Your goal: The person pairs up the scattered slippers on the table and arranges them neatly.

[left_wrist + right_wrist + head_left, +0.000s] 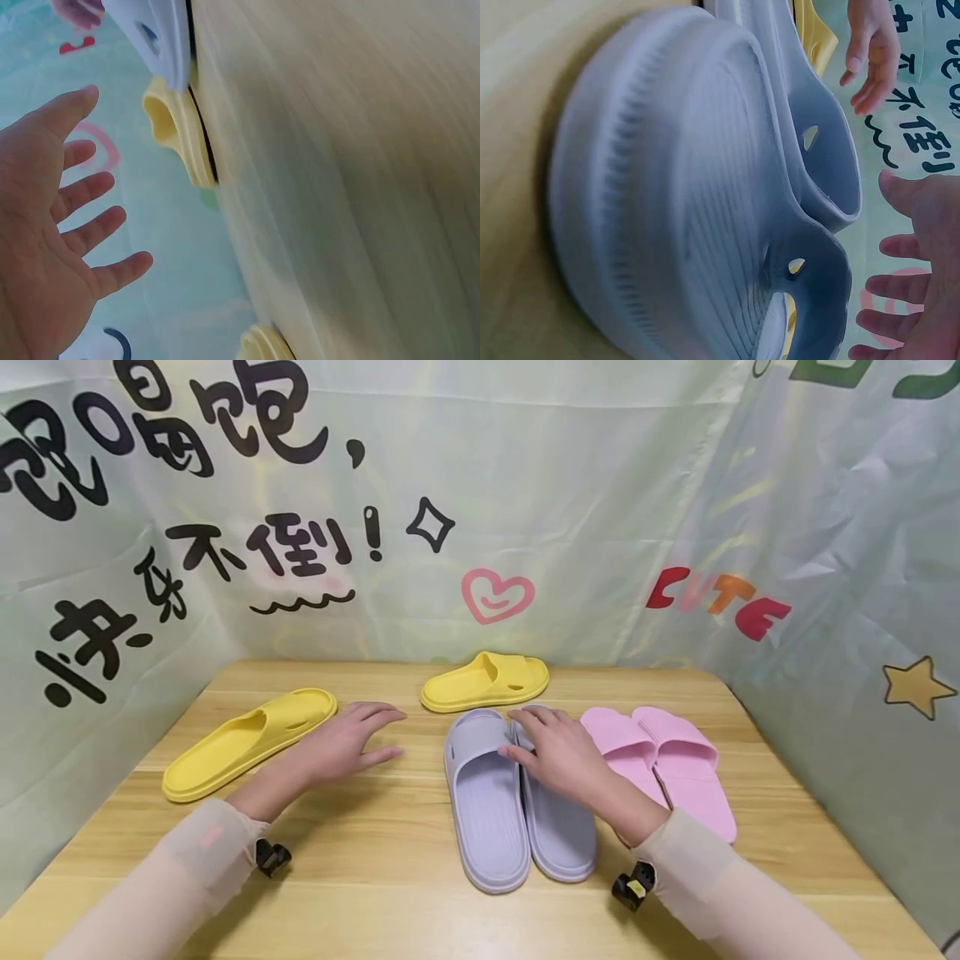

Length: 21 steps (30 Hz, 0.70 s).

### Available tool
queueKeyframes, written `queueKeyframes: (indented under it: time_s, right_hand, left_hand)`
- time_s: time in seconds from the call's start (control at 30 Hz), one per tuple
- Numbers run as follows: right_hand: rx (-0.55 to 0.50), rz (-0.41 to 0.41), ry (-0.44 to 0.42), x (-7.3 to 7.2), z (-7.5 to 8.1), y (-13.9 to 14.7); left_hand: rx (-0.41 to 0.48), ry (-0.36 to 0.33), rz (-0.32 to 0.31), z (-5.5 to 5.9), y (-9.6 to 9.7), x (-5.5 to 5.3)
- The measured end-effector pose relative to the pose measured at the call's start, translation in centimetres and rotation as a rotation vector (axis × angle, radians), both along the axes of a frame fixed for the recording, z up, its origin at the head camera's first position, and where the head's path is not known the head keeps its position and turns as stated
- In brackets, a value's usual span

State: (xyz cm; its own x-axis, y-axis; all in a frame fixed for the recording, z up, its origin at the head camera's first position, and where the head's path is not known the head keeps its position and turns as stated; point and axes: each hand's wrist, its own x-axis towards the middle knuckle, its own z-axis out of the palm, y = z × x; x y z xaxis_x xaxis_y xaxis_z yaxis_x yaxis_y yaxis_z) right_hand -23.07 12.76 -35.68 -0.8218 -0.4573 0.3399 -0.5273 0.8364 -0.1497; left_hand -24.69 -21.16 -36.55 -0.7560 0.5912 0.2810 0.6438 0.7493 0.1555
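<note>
Fingers spread and holding nothing, my left hand [348, 743] [45, 225] hovers beside the toe of a yellow slipper [225, 752] at the left of the table. My right hand [564, 758] [930, 277] hangs over the strap end of a pair of lavender slippers [491, 822] [720, 150], its fingers relaxed and nothing gripped. It partly covers the right one of that pair in the head view. The lavender slippers lie side by side, toes away from me. Behind them a second yellow slipper [487, 685] [176, 131] lies sideways, toe to the right.
A pair of pink slippers [693, 777] stands right of the lavender ones, partly behind my right wrist. The wooden table [360, 893] ends against a pale printed cloth [585, 527] at the back and both sides. Small black cameras [272, 857] sit at both wrists.
</note>
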Motion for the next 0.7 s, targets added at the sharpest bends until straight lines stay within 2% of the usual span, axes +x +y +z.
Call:
queueKeyframes:
  time_s: [0.23,0.4,0.7]
  right_hand:
    - [0.001,-0.022,-0.03,-0.6,0.3,-0.1]
    - [0.002,-0.03,-0.024,-1.1,0.6,-0.3]
    - [-0.013,-0.058,-0.045,-2.4,0.7,-0.7]
  left_hand:
    - [-0.01,0.001,0.031,0.0,-2.3,-0.5]
    - [-0.028,0.004,0.081,0.2,-4.4,-0.5]
    - [-0.071,0.018,0.149,-0.4,-7.8,-1.0]
